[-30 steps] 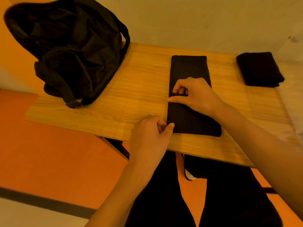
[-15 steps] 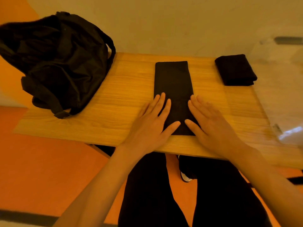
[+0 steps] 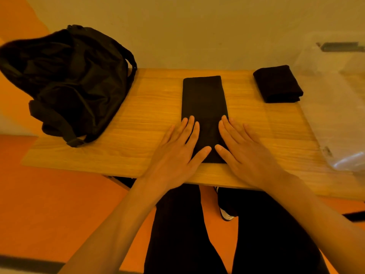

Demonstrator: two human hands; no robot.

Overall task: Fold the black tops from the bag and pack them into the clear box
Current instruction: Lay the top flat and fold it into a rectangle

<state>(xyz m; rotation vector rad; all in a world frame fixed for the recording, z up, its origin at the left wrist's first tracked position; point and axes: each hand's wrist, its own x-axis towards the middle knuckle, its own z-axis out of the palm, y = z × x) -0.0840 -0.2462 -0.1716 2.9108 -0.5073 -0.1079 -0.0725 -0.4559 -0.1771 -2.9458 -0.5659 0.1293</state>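
clear box [image 3: 335, 119] cut by right edge, walls hazy; bag [image 3: 75, 82] clipped left; black top [image 3: 203, 99] near corners under left hand [image 3: 175, 155], right hand [image 3: 246, 155]

bare left hand [image 3: 174, 155] and right hand [image 3: 246, 155], bare forearms [image 3: 118, 224], black trousers [image 3: 177, 244], one dark shoe [image 3: 226, 204] (white at the sole).

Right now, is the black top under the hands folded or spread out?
Folded: the long black fabric top lies as a narrow flat strip with straight edges.
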